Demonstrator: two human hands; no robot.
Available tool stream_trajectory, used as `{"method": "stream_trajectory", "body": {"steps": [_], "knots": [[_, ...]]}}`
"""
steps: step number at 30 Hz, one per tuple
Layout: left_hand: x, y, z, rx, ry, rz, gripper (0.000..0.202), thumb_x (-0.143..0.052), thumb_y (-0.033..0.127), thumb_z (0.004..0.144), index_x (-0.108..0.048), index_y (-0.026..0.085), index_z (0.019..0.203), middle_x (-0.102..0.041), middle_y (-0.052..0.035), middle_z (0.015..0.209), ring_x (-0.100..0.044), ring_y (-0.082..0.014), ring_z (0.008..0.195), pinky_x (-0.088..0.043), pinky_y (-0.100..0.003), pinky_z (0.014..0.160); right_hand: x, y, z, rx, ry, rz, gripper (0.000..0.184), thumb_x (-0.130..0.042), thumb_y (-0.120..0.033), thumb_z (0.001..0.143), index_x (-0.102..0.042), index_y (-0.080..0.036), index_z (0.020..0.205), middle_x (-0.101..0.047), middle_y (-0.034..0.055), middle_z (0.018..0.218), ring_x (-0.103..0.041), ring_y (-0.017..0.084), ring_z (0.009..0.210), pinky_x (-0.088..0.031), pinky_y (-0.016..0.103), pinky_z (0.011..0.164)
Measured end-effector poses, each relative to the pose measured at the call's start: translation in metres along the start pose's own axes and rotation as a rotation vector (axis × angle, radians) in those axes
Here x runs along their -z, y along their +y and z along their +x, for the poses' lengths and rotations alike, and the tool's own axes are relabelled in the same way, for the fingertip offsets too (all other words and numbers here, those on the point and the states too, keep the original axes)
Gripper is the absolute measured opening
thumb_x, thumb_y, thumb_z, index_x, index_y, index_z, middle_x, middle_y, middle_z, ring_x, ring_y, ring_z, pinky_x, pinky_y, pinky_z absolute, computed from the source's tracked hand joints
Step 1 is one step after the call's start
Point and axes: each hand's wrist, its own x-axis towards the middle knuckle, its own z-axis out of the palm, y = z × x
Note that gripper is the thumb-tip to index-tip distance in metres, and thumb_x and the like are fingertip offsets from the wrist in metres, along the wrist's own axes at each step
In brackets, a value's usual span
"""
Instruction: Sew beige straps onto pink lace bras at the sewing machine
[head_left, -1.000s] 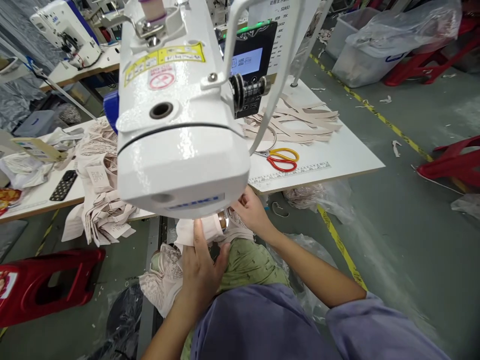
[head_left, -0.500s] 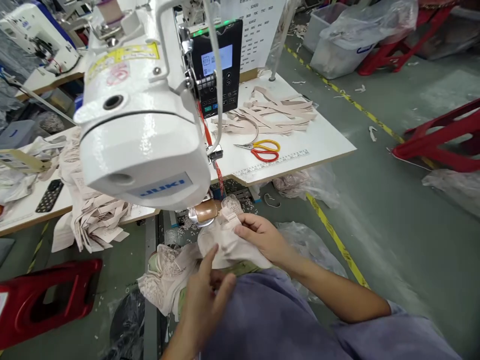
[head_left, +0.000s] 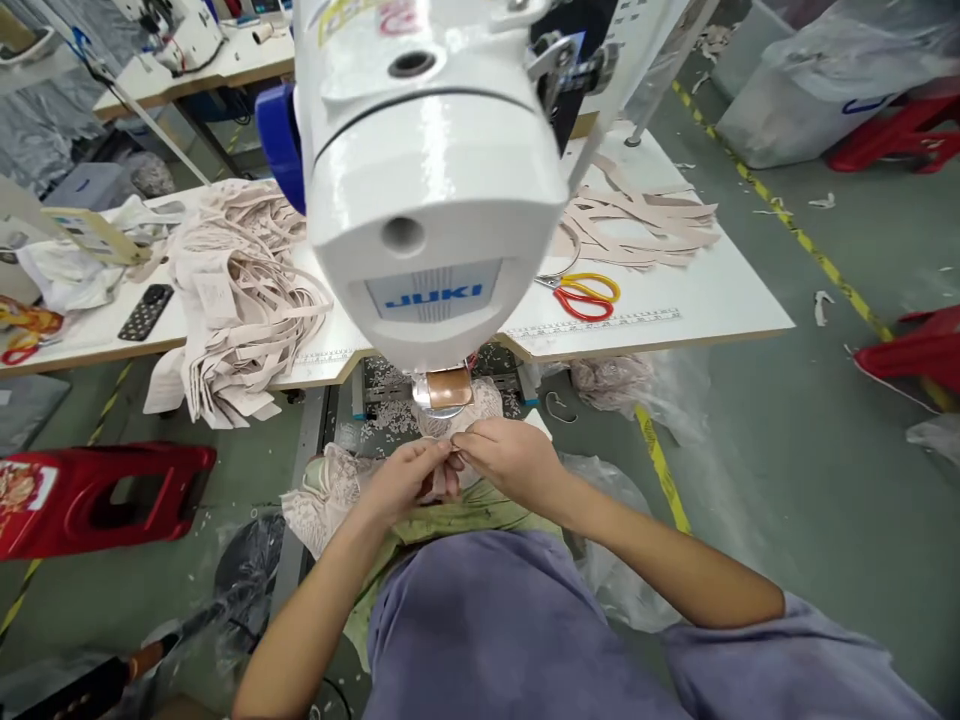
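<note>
In the head view, we see the left hand and right hand, fingers pinching pale-pink lace fabric in front of the white JUKI sewing machine — tugged unevenly, it could snag under the machine's copper-coloured plate.

The left hand and right hand pinch pale lacy cloth. A big white sewing machine stands in front of them.

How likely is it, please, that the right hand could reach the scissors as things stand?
Probably yes: the scissors lie on the tabletop, handles uncovered, and nothing visible blocks them, though the right hand is busy at lace fabric.
</note>
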Motion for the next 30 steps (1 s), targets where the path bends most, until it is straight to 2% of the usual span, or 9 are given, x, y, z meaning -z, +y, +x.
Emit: {"method": "stream_trajectory", "body": {"steps": [2, 5, 7, 10, 14, 17, 21, 25, 30], "knots": [[0.001, -0.007, 0.000, -0.013, -0.007, -0.111, 0.050, -0.053, 0.064, 0.086, -0.062, 0.016, 0.075, -0.056, -0.0014, 0.057, -0.058, -0.0160, 0.056, -0.050, -0.029, 0.062, -0.005, 0.004, -0.002, -0.004, 0.082, 0.057, 0.019, -0.049, -0.019, 0.097, -0.068, -0.019, 0.098, -0.068, 0.0062, 0.087, -0.061, 0.018, 0.080, -0.045, 0.031, 0.071], [-0.001, -0.006, -0.009, -0.074, 0.044, -0.148, 0.042, -0.055, 0.054, 0.091, -0.061, 0.016, 0.075, -0.059, -0.0016, 0.067, -0.054, -0.0112, 0.059, -0.044, -0.022, 0.058, -0.003, 0.005, -0.004, -0.139, 0.190, 0.189, 0.020, -0.057, -0.024, 0.092, -0.062, -0.021, 0.111, -0.066, 0.0094, 0.108, -0.060, 0.023, 0.102, -0.050, 0.037, 0.086], [-0.003, -0.002, -0.017, -0.124, 0.087, -0.096, 0.037, -0.053, 0.047, 0.094, -0.063, 0.016, 0.078, -0.061, -0.0021, 0.072, -0.051, -0.0103, 0.060, -0.040, -0.021, 0.056, -0.002, 0.001, -0.004, -0.184, 0.198, 0.248, 0.021, -0.061, -0.030, 0.091, -0.061, -0.022, 0.111, -0.066, 0.0086, 0.105, -0.061, 0.023, 0.100, -0.052, 0.036, 0.083], [-0.005, 0.004, -0.023, -0.164, 0.158, 0.028, 0.034, -0.049, 0.043, 0.096, -0.064, 0.017, 0.081, -0.062, -0.0022, 0.075, -0.051, -0.0114, 0.062, -0.040, -0.022, 0.056, -0.005, -0.005, -0.003, -0.159, 0.163, 0.238, 0.021, -0.062, -0.032, 0.092, -0.061, -0.023, 0.111, -0.066, 0.0080, 0.104, -0.063, 0.022, 0.097, -0.053, 0.035, 0.080], [-0.005, 0.005, -0.021, -0.188, 0.209, 0.162, 0.032, -0.045, 0.040, 0.097, -0.061, 0.018, 0.080, -0.062, -0.0013, 0.073, -0.052, -0.0123, 0.061, -0.039, -0.023, 0.056, -0.006, -0.008, 0.000, -0.164, 0.243, 0.149, 0.026, -0.064, -0.030, 0.091, -0.060, -0.022, 0.115, -0.062, 0.0110, 0.109, -0.061, 0.024, 0.102, -0.053, 0.037, 0.081], [-0.006, 0.003, -0.019, -0.225, 0.230, 0.318, 0.032, -0.044, 0.034, 0.097, -0.057, 0.018, 0.072, -0.057, 0.0009, 0.064, -0.049, -0.0120, 0.057, -0.036, -0.024, 0.057, 0.001, -0.007, 0.003, -0.094, 0.149, 0.130, 0.025, -0.061, -0.027, 0.092, -0.061, -0.022, 0.117, -0.059, 0.0110, 0.107, -0.058, 0.023, 0.097, -0.053, 0.036, 0.078], [-0.009, 0.001, -0.018, -0.269, 0.241, 0.502, 0.028, -0.044, 0.026, 0.094, -0.054, 0.019, 0.069, -0.055, 0.0018, 0.061, -0.047, -0.0124, 0.057, -0.033, -0.025, 0.057, 0.010, -0.004, 0.002, -0.017, 0.054, 0.129, 0.011, -0.061, -0.027, 0.093, -0.063, -0.019, 0.101, -0.058, 0.0107, 0.106, -0.056, 0.022, 0.099, -0.050, 0.037, 0.085], [-0.011, 0.000, -0.017, -0.252, 0.234, 0.498, 0.026, -0.043, 0.026, 0.094, -0.053, 0.019, 0.070, -0.057, 0.0009, 0.062, -0.048, -0.0126, 0.055, -0.032, -0.025, 0.056, 0.011, -0.002, -0.004, -0.012, 0.044, 0.136, 0.007, -0.060, -0.024, 0.093, -0.060, -0.019, 0.089, -0.060, 0.0095, 0.102, -0.057, 0.021, 0.097, -0.050, 0.034, 0.083], [-0.013, -0.001, -0.018, -0.202, 0.250, 0.382, 0.030, -0.043, 0.030, 0.094, -0.046, 0.021, 0.066, -0.051, 0.0025, 0.058, -0.046, -0.0130, 0.056, -0.032, -0.025, 0.057, 0.001, 0.000, -0.010, -0.053, 0.142, 0.104, 0.011, -0.061, -0.029, 0.093, -0.070, -0.022, 0.093, -0.065, 0.0096, 0.105, -0.059, 0.022, 0.096, -0.049, 0.037, 0.084]]}}
